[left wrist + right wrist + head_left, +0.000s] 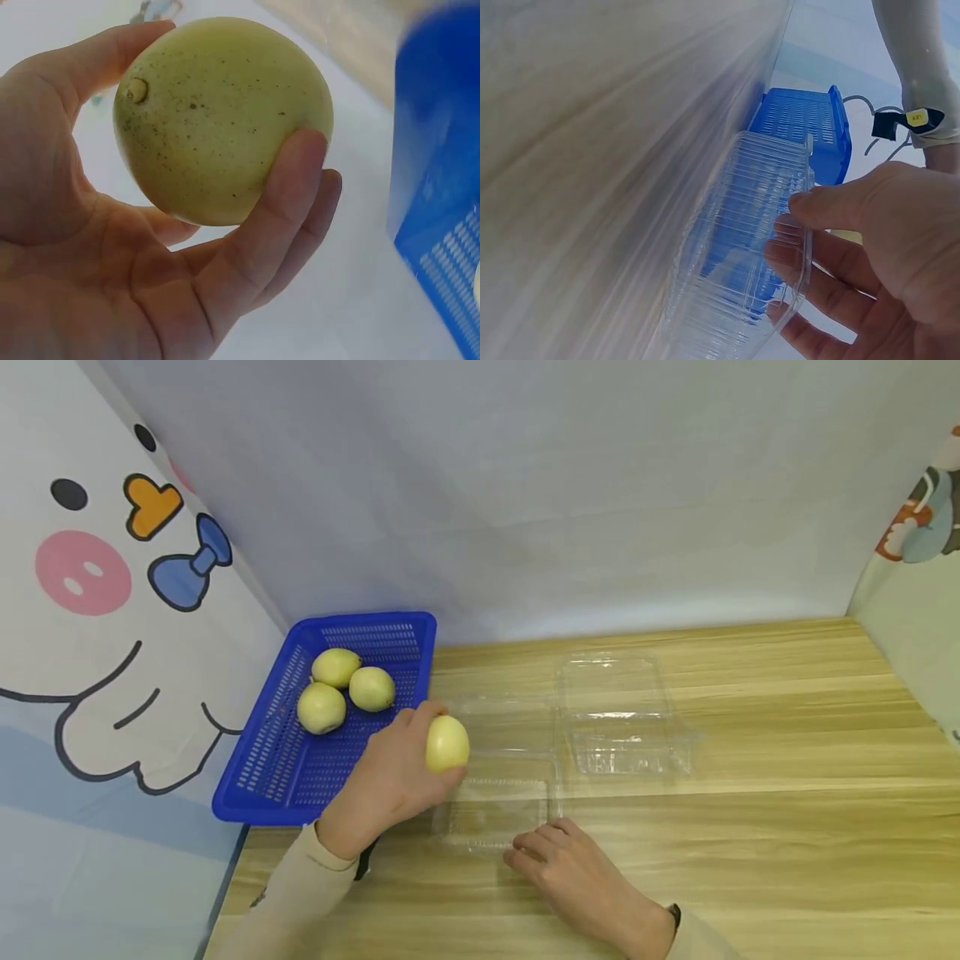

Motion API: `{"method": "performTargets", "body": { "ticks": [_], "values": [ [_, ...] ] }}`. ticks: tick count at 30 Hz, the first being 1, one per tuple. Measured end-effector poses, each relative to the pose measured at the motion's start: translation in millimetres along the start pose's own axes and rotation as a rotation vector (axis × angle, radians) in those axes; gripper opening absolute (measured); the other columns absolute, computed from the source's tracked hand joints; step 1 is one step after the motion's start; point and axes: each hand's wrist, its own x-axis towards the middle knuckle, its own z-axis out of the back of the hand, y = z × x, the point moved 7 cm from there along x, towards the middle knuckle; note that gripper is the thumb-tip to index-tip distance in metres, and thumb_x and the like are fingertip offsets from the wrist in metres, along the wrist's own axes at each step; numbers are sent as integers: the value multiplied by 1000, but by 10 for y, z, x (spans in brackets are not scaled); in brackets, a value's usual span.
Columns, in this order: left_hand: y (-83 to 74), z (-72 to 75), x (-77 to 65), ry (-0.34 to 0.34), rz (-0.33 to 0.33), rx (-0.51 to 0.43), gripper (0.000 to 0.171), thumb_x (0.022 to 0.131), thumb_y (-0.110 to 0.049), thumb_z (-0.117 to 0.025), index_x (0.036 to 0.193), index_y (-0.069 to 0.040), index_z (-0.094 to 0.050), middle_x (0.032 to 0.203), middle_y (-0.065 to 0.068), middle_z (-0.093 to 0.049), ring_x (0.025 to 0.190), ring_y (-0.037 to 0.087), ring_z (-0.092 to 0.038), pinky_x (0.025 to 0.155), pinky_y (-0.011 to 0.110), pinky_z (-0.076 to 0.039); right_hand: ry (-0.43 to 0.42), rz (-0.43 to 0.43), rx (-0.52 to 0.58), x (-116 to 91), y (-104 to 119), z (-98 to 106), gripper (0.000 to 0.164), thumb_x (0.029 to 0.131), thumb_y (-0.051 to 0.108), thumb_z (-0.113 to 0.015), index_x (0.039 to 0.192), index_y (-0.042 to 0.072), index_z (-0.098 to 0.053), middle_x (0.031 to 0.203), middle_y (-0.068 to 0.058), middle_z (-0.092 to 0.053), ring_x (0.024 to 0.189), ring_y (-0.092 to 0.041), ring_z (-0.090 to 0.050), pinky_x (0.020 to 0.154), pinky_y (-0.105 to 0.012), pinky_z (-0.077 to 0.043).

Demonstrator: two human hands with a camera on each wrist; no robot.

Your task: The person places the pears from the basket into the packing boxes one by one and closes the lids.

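Observation:
My left hand [393,777] grips a round yellow-green passion fruit [447,744] between thumb and curled fingers. It is up beside the blue basket, overlapping the open clear plastic box [498,814] in the head view. Dark specks and a small stem stub show on the passion fruit [225,112] in the left wrist view. My right hand [577,885] is at the near right corner of that box. In the right wrist view, thumb and fingers of the right hand [862,255] hold the rim of the clear box [742,225].
A blue perforated basket [255,814] stands at the left with three more passion fruits [321,708] inside. Right of the open box, a second clear plastic box [622,727] lies on the wooden table [787,827]. A pale cloth wall [562,485] runs along the back.

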Motion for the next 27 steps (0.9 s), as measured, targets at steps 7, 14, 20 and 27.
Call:
{"method": "performTargets", "body": {
  "ticks": [7, 14, 20, 27],
  "values": [
    [-91, -397, -115, 6, 1, 39, 68, 83, -35, -86, 139, -8, -58, 123, 21, -68, 96, 41, -70, 75, 51, -60, -5, 4, -6, -6, 2, -1, 38, 74, 16, -95, 109, 16, -81, 106, 3, -80, 94, -13, -74, 90, -32, -60],
    [-121, -720, -153, 20, 19, 117, 66, 81, -32, -87, 135, -7, -59, 119, 20, -69, 95, 43, -71, 75, 52, -61, -12, 8, -20, -14, -1, -9, 36, 76, 17, -95, 110, 16, -81, 106, 3, -80, 93, -13, -74, 89, -32, -60],
    [-160, -903, -159, 1, -9, 254, 64, 78, -36, -90, 126, -6, -60, 109, 20, -67, 85, 37, -71, 73, 47, -61, -13, 11, -23, -22, -2, -12, 39, 75, 17, -95, 111, 16, -81, 107, 3, -80, 93, -13, -74, 91, -32, -61],
    [-173, -1007, -193, -4, -18, 343, 62, 80, -44, -89, 119, -5, -59, 104, 20, -68, 99, 35, -68, 72, 46, -63, -13, 9, -18, -19, -1, -7, 37, 76, 17, -93, 111, 16, -81, 107, 3, -79, 94, -12, -73, 90, -31, -60]
  ]
}}
